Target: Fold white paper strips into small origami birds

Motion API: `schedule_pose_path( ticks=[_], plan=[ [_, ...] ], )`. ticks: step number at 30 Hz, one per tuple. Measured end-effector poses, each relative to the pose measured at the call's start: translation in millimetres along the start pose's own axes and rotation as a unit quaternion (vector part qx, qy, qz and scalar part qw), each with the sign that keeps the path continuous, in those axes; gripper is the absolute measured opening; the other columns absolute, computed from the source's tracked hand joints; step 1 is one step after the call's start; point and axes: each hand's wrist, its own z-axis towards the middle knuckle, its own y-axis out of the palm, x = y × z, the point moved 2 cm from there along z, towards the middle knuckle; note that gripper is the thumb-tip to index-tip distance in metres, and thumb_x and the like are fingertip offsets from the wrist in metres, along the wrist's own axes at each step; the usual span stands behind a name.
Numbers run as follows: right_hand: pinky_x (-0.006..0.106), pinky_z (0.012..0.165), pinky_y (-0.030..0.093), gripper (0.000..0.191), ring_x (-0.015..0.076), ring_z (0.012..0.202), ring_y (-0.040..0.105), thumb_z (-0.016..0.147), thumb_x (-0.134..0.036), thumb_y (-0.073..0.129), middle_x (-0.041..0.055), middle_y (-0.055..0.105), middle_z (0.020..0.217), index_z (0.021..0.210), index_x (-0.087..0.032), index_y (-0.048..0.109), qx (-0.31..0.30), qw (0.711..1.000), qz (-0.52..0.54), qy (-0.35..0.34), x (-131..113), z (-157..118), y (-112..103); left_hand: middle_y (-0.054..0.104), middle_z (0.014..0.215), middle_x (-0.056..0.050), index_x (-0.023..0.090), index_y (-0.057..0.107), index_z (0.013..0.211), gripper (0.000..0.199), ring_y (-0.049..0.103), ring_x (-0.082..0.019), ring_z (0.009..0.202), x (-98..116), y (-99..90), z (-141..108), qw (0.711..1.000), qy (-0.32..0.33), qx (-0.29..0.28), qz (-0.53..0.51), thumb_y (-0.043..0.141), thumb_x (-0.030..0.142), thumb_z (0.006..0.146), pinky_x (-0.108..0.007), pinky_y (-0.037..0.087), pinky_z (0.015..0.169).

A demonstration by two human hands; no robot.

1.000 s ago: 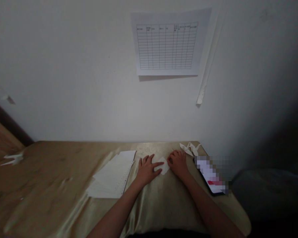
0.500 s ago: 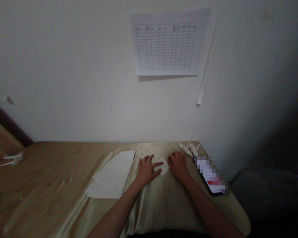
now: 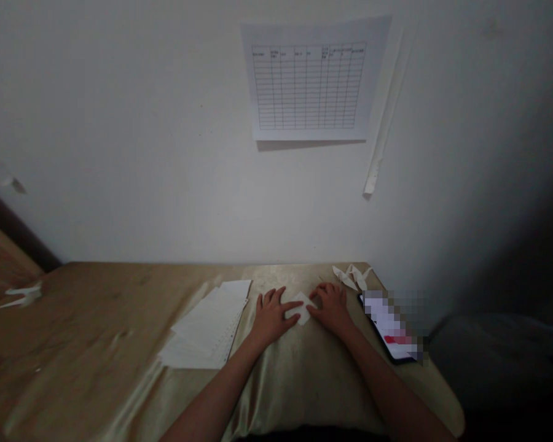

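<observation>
Centrally, your two hands meet at a small piece of folded white paper [image 3: 303, 314].
Flat on the near-middle part of the cloth-covered bench [image 3: 92, 331], the piece lies between your left hand [image 3: 271, 316] and right hand [image 3: 332, 308]; your left fingers are spread and unclenched, forefinger and thumb at its left side, while your right fingers are bent at its right edge, though you cannot tell whether they pinch it. To the left of your left hand lies a fanned stack of loose sheets [image 3: 207, 328]; right of your right hand sit a lit phone [image 3: 394, 334] and, farther back, crumpled white paper [image 3: 351, 277]. Beyond, a printed table sheet [image 3: 309, 92] hangs on the wall [image 3: 166, 153].
</observation>
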Motion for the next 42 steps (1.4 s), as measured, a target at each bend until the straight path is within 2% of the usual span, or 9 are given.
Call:
schedule_pose_path(
  ticks=[6, 12, 20, 27, 31, 38, 42],
  plan=[
    [0.063, 0.124, 0.021, 0.041, 0.0363, 0.14, 0.048, 0.082, -0.049, 0.078, 0.0114, 0.062, 0.142, 0.116, -0.028, 0.073, -0.024, 1.0, -0.015, -0.004, -4.7, -4.3, -1.9, 0.045, 0.169, 0.001, 0.056, 0.068, 0.136, 0.042, 0.035, -0.039, 0.157, -0.2, -0.5, -0.1, 1.0, 0.001, 0.0, -0.002, 0.071, 0.055, 0.095, -0.067, 0.019, 0.129],
    [0.07, 0.125, 0.015, 0.054, 0.039, 0.144, 0.044, 0.077, -0.056, 0.079, 0.0125, 0.057, 0.147, 0.123, -0.03, 0.067, -0.045, 0.999, -0.009, -0.006, -5.9, -9.1, -3.1, 0.045, 0.169, 0.002, 0.057, 0.069, 0.135, 0.04, 0.034, -0.039, 0.157, -0.9, 0.1, 0.3, 1.0, 0.0, 0.0, -0.002, 0.071, 0.053, 0.095, -0.067, 0.019, 0.129],
    [0.073, 0.124, 0.016, 0.07, 0.0412, 0.148, 0.04, 0.073, -0.063, 0.08, 0.0149, 0.053, 0.151, 0.13, -0.028, 0.062, -0.058, 0.998, -0.016, -0.03, -7.4, -13.9, -2.3, 0.045, 0.169, 0.001, 0.058, 0.069, 0.135, 0.041, 0.035, -0.039, 0.157, -1.9, 2.1, 0.8, 1.0, 0.005, 0.007, -0.001, 0.072, 0.053, 0.095, -0.067, 0.019, 0.129],
    [0.066, 0.126, 0.019, 0.056, 0.0362, 0.146, 0.045, 0.084, -0.064, 0.074, 0.0124, 0.057, 0.15, 0.125, -0.028, 0.064, -0.045, 0.998, -0.008, -0.042, -1.8, -12.2, -0.3, 0.045, 0.169, 0.0, 0.056, 0.071, 0.134, 0.04, 0.035, -0.039, 0.157, -2.1, 2.1, 0.8, 1.0, 0.002, 0.006, 0.0, 0.073, 0.052, 0.094, -0.067, 0.019, 0.129],
    [0.063, 0.125, 0.022, 0.051, 0.0356, 0.144, 0.047, 0.084, -0.057, 0.076, 0.0121, 0.059, 0.147, 0.124, -0.027, 0.066, -0.027, 0.998, -0.006, -0.047, -0.3, -11.3, 2.2, 0.045, 0.169, -0.001, 0.056, 0.07, 0.135, 0.04, 0.035, -0.04, 0.158, -2.5, 2.6, 1.4, 1.0, 0.004, 0.003, -0.001, 0.072, 0.053, 0.095, -0.068, 0.02, 0.128],
    [0.054, 0.118, 0.031, 0.024, 0.0314, 0.13, 0.055, 0.093, -0.038, 0.068, 0.0105, 0.066, 0.133, 0.114, -0.026, 0.071, 0.022, 0.998, -0.007, -0.057, 5.1, -3.4, 8.3, 0.046, 0.169, 0.0, 0.057, 0.069, 0.135, 0.04, 0.035, -0.04, 0.157, -3.0, 3.5, 2.0, 1.0, 0.007, 0.006, -0.001, 0.072, 0.054, 0.095, -0.068, 0.019, 0.129],
    [0.05, 0.114, 0.033, 0.016, 0.0295, 0.126, 0.055, 0.096, -0.033, 0.065, 0.0088, 0.069, 0.125, 0.107, -0.026, 0.074, 0.041, 0.998, -0.012, -0.048, 5.1, 2.8, 10.1, 0.046, 0.169, -0.002, 0.056, 0.07, 0.135, 0.04, 0.036, -0.041, 0.157, -2.3, 1.8, 1.8, 1.0, 0.007, 0.003, -0.003, 0.072, 0.053, 0.095, -0.069, 0.019, 0.128]
  ],
)
